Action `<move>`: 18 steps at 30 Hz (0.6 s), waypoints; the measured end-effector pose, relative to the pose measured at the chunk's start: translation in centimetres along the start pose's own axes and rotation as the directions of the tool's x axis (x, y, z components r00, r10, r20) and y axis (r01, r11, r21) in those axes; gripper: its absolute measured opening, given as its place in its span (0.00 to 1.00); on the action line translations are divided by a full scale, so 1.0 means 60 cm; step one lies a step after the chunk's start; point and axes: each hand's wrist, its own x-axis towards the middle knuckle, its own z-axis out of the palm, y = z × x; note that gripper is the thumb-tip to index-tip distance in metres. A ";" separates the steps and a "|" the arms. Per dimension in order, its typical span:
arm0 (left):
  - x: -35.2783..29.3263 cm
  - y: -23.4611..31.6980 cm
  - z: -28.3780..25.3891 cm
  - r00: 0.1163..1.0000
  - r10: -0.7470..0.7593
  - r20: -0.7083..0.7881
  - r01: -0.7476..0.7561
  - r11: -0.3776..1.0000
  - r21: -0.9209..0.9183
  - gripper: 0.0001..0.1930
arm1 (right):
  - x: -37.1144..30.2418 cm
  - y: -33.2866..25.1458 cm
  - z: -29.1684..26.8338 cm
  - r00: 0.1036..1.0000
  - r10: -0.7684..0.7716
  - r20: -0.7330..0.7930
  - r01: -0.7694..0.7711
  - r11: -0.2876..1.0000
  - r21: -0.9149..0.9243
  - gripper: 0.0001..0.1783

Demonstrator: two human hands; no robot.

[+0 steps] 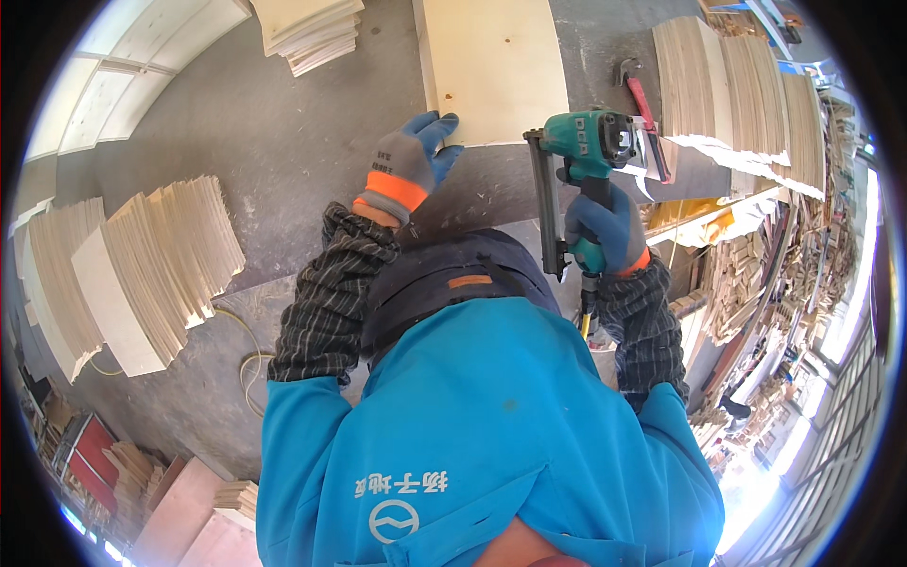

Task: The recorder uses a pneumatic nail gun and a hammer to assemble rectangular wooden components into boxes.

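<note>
In my right hand [612, 227], gloved in blue and grey, is a green pneumatic nail gun [578, 137]; my fingers wrap its dark handle. Its long black magazine points down toward my lap, and an air hose joins it below my hand. My left hand [408, 168], in a matching glove with an orange cuff, rests at the near left corner of a pale wooden panel [496, 71]. Its blue fingers are apart, touching or very close to the panel's edge. The panel lies on the grey work surface [312, 142] and has a visible side wall along its left.
A hammer [642, 104] with a red handle lies right of the panel. Stacked thin boards stand at the right [727, 85], at the left [170, 265] and at the top [310, 28]. A thin hose [248, 369] loops at lower left. Wood scraps [742, 283] pile up at right.
</note>
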 end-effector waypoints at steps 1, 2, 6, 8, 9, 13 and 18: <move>0.000 0.002 0.000 1.000 -0.007 0.001 0.007 1.000 0.013 0.20 | -0.001 -0.003 0.003 1.000 -0.010 0.001 0.010 1.000 0.013 0.32; 0.000 0.000 0.000 1.000 -0.005 0.001 0.005 1.000 0.015 0.20 | -0.001 -0.004 0.005 1.000 -0.020 0.002 0.020 0.999 0.027 0.32; -0.002 -0.003 0.002 1.000 -0.026 0.011 0.026 1.000 -0.009 0.22 | 0.007 -0.001 0.011 1.000 -0.005 0.011 0.005 0.999 0.034 0.32; -0.001 0.002 0.000 1.000 -0.018 0.002 0.018 1.000 -0.002 0.22 | 0.012 0.008 0.010 1.000 -0.006 0.026 0.005 0.999 0.035 0.32; 0.000 0.004 -0.001 1.000 -0.017 0.008 0.017 1.000 0.017 0.22 | 0.012 0.008 0.009 1.000 -0.005 0.028 0.004 0.999 0.036 0.32; 0.002 0.008 -0.003 1.000 -0.019 0.020 0.018 0.999 0.033 0.22 | 0.013 0.010 0.007 1.000 0.000 0.023 0.000 1.000 0.006 0.32; 0.002 0.009 -0.004 0.999 -0.027 0.024 0.026 0.999 0.033 0.22 | 0.011 0.005 0.007 1.000 -0.018 0.025 0.018 1.000 -0.007 0.32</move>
